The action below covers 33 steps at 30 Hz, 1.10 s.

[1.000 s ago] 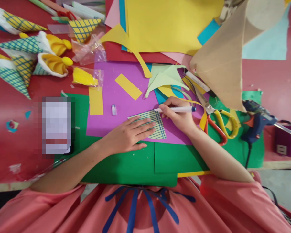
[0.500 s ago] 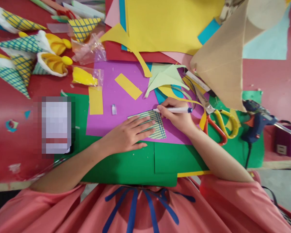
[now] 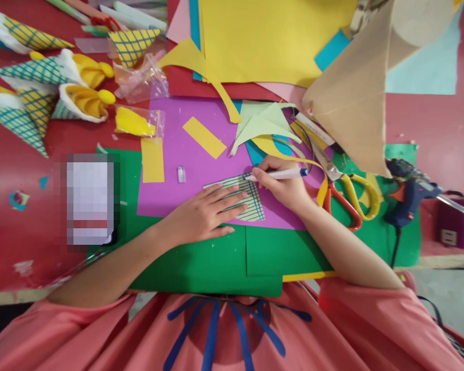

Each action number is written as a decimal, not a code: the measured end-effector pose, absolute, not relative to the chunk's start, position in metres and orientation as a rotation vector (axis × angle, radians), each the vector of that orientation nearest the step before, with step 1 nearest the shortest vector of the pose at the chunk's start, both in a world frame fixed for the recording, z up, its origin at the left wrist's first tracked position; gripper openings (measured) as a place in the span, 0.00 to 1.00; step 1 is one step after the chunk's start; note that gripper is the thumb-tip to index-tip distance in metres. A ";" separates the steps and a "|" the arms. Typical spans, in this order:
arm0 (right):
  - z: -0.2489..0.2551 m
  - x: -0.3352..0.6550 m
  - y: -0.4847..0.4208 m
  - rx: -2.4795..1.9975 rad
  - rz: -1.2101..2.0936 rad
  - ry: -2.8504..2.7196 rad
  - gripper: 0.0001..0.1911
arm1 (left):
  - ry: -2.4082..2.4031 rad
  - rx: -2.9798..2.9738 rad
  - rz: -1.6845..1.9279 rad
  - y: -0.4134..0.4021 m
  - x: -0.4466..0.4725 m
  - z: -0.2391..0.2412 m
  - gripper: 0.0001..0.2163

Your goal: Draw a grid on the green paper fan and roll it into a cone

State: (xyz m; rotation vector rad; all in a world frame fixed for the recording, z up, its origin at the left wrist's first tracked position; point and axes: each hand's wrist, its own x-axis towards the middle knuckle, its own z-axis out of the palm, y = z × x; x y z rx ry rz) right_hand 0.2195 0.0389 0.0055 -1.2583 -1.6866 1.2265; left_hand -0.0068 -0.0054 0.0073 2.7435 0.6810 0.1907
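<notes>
- Our left hand (image 3: 206,214) lies flat, fingers spread, pressing the lined paper piece (image 3: 251,198) onto the purple sheet (image 3: 185,149).
- Our right hand (image 3: 284,188) grips a white pen (image 3: 284,174), tip touching the paper's upper edge.
- Scissors (image 3: 346,193) lie just beside.

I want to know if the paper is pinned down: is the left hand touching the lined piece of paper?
Touching. The head view shows the left hand lying flat with its fingers on the lined paper.
</notes>
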 end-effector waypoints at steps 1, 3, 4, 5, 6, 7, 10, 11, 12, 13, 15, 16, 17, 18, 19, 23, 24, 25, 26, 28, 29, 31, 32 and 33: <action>0.006 0.220 0.039 -1.260 1.230 -1.696 0.16 | 0.682 2.744 0.191 -0.005 -0.007 0.007 0.21; 0.006 0.221 0.039 -1.262 1.238 -1.691 0.17 | 0.682 2.742 0.188 -0.006 -0.007 0.007 0.21; 0.006 0.221 0.039 -1.260 1.241 -1.672 0.17 | 0.681 2.741 0.185 -0.006 -0.007 0.007 0.21; 0.006 0.222 0.040 -1.254 1.244 -1.648 0.17 | 0.686 2.741 0.181 -0.006 -0.007 0.007 0.21; 0.006 0.222 0.040 -1.246 1.244 -1.623 0.17 | 0.701 2.743 0.178 -0.006 -0.006 0.006 0.21; 0.006 0.222 0.040 -1.239 1.241 -1.602 0.16 | 0.725 2.745 0.178 -0.006 -0.006 0.006 0.21; 0.005 0.222 0.040 -1.234 1.231 -1.589 0.15 | 0.817 2.739 0.175 -0.007 -0.006 0.005 0.23; 0.005 0.222 0.040 -1.237 1.227 -1.596 0.15 | 0.832 2.734 0.173 -0.007 -0.006 0.005 0.23; 0.005 0.222 0.040 -1.239 1.224 -1.606 0.15 | 0.836 2.730 0.170 -0.007 -0.006 0.005 0.23; 0.005 0.221 0.040 -1.242 1.223 -1.616 0.14 | 0.835 2.728 0.165 -0.006 -0.006 0.004 0.23; 0.005 0.220 0.040 -1.245 1.223 -1.634 0.14 | 0.830 2.733 0.162 -0.006 -0.006 0.005 0.23; 0.004 0.220 0.040 -1.246 1.225 -1.641 0.13 | 0.830 2.737 0.160 -0.006 -0.006 0.005 0.23; 0.004 0.220 0.040 -1.249 1.228 -1.648 0.13 | 0.830 2.741 0.159 -0.006 -0.006 0.005 0.23; 0.003 0.219 0.040 -1.254 1.231 -1.653 0.13 | 0.830 2.743 0.158 -0.006 -0.006 0.005 0.23; 0.003 0.219 0.040 -1.259 1.234 -1.658 0.13 | 0.829 2.745 0.157 -0.006 -0.006 0.005 0.23; 0.001 0.219 0.039 -1.253 1.230 -1.671 0.12 | 0.827 2.751 0.159 -0.007 -0.006 0.005 0.23; 0.001 0.219 0.039 -1.246 1.225 -1.674 0.12 | 0.827 2.751 0.159 -0.007 -0.006 0.005 0.23; 0.001 0.219 0.039 -1.241 1.219 -1.679 0.12 | 0.828 2.749 0.158 -0.007 -0.006 0.005 0.23; 0.002 0.219 0.040 -1.240 1.215 -1.686 0.12 | 0.830 2.745 0.158 -0.007 -0.006 0.005 0.23; 0.003 0.219 0.040 -1.246 1.218 -1.698 0.13 | 0.832 2.731 0.161 -0.006 -0.006 0.006 0.24; 0.004 0.219 0.040 -1.251 1.226 -1.700 0.14 | 0.831 2.724 0.161 -0.006 -0.006 0.006 0.24; 0.005 0.220 0.040 -1.267 1.247 -1.690 0.15 | 0.827 2.713 0.162 -0.006 -0.006 0.006 0.24; 0.005 0.220 0.039 -1.274 1.255 -1.680 0.16 | 0.825 2.709 0.163 -0.006 -0.006 0.006 0.24; 0.005 0.220 0.039 -1.279 1.260 -1.669 0.16 | 0.825 2.705 0.166 -0.006 -0.006 0.006 0.23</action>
